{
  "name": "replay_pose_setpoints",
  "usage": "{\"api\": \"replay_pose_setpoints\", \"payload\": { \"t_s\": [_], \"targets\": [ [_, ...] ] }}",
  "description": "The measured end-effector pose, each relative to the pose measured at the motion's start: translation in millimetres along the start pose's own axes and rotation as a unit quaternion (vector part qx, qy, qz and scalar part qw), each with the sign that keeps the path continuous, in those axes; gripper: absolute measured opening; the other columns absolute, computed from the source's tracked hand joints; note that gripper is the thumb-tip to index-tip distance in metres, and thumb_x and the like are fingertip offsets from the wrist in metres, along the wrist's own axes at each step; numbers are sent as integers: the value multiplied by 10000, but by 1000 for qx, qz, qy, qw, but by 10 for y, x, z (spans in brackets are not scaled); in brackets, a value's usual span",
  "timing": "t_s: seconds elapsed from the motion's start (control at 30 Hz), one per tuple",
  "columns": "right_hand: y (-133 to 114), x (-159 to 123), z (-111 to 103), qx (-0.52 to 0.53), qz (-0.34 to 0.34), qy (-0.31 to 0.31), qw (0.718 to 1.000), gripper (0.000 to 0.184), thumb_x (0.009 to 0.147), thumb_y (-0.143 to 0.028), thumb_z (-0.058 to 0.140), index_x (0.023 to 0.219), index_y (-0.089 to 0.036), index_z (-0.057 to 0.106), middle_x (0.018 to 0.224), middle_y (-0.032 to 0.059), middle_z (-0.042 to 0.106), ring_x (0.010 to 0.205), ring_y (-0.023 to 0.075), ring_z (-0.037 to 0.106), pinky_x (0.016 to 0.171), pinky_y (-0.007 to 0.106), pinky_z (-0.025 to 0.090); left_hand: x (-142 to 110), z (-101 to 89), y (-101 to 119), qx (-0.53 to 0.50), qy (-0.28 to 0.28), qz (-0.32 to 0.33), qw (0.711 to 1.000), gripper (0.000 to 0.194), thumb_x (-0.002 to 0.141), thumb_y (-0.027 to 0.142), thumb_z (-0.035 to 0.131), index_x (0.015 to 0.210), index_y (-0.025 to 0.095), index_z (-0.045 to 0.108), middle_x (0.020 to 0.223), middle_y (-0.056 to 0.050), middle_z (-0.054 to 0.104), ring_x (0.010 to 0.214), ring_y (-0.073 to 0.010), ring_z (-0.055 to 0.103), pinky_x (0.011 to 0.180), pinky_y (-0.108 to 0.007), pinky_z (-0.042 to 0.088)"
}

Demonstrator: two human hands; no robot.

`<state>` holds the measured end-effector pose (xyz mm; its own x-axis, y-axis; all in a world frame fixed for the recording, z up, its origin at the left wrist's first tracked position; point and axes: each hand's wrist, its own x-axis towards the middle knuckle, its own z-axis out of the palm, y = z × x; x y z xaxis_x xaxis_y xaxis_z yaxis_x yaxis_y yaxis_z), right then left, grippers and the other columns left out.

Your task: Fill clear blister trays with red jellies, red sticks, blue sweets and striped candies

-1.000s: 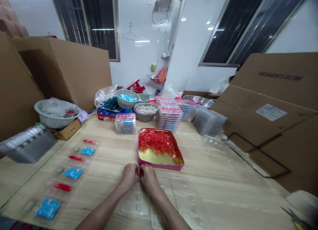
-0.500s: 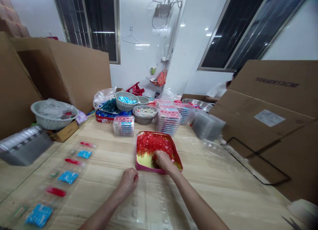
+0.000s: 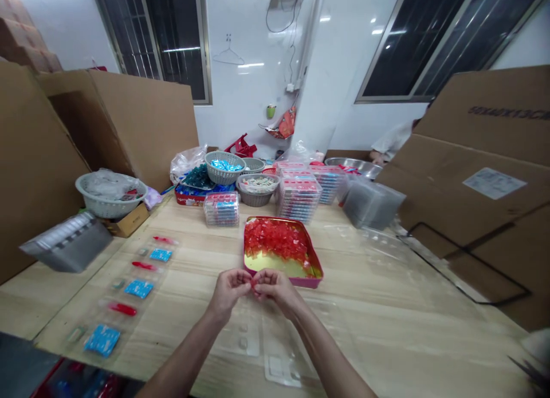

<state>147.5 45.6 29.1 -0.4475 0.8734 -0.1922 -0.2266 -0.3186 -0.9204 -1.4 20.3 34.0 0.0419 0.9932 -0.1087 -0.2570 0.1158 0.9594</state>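
Note:
My left hand (image 3: 232,292) and my right hand (image 3: 275,289) meet at the front edge of a red tin tray (image 3: 307,282). Pinched between the fingertips of both is a small red translucent piece (image 3: 255,289), partly covered by the fingers. Many similar red pieces (image 3: 275,237) are heaped in the back of the tray, and its gold bottom shows in front. Beneath my forearms lie clear plastic blister trays (image 3: 286,352). To the left, a row of clear trays holds red pen-like items (image 3: 123,309) and blue packets (image 3: 102,340).
Stacked filled clear packs (image 3: 299,197) stand behind the tin, beside grey baskets (image 3: 256,192) of small parts. Clear trays are stacked at left (image 3: 69,243) and right (image 3: 372,203). Cardboard boxes (image 3: 481,186) flank the table. Scissors (image 3: 528,372) lie at the right edge. Another person's sleeve (image 3: 393,139) shows behind.
My right hand reached into the red pieces in the tin, then came back to meet my left hand. Both now pinch a red piece together. The view has shifted slightly.

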Motion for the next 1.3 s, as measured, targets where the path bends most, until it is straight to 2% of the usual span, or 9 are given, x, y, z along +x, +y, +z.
{"api": "replay_pose_setpoints", "payload": {
  "t_s": [0.23,0.37,0.53,0.67,0.73,0.83,1.0,1.2,1.3],
  "targets": [
    [245,-8,76,38,13,10,999,327,461,-268,842,622,-145,585,499,-28,620,436,79,534,440,182,384,-60,-239,-139,-40,-47,-98,993,260,485,223,791,660,108,636,526,-8,604,449,-78,489,459,-203,322],
    [339,12,59,38,45,26,998,335,435,-285,847,604,-138,598,505,-23,621,436,82,533,443,193,389,-46,-277,-234,-50,-34,-123,991,263,467,216,783,633,125,601,546,-10,618,463,-92,525,475,-209,350],
    [456,74,55,17,66,50,996,285,439,-268,811,580,-140,598,512,-11,624,463,111,563,484,228,420,55,-335,-418,73,3,-74,995,172,494,190,696,600,137,572,439,23,553,392,-76,439,421,-192,290],
    [544,131,76,-98,31,67,992,136,540,-226,679,529,-156,563,459,-21,582,421,115,510,477,239,387,136,-347,-555,274,45,-50,959,65,542,120,602,571,157,556,418,57,491,409,-85,425,448,-200,283],
    [556,146,92,-228,-20,96,969,100,581,-159,585,488,-159,546,436,-26,552,428,118,484,481,232,351,147,-326,-584,336,59,-35,939,87,541,77,569,526,161,553,424,55,475,448,-95,433,480,-210,280],
    [535,142,113,-398,-95,108,906,175,604,-77,472,478,-153,567,478,-9,567,512,135,508,535,232,338,128,-285,-582,391,51,1,919,138,555,47,525,496,164,568,451,38,480,496,-110,434,534,-234,277],
    [522,73,133,-533,-136,105,829,260,650,-40,400,562,-148,619,598,32,613,603,155,524,579,239,328,97,-276,-593,499,9,41,866,214,629,51,456,577,159,633,566,-15,569,581,-146,499,601,-254,311],
    [333,34,125,-559,-143,80,813,240,729,-78,449,647,-162,658,653,44,652,618,155,555,582,231,336,64,-323,-645,486,11,60,872,140,675,141,524,693,155,662,682,-43,603,629,-157,522,595,-249,333],
    [54,228,39,-568,-175,127,794,224,762,-100,471,666,-165,662,686,46,661,655,153,575,607,224,356,46,-331,-664,476,2,51,878,133,685,154,522,655,165,651,643,-23,611,622,-147,528,595,-239,333]
  ]
}}
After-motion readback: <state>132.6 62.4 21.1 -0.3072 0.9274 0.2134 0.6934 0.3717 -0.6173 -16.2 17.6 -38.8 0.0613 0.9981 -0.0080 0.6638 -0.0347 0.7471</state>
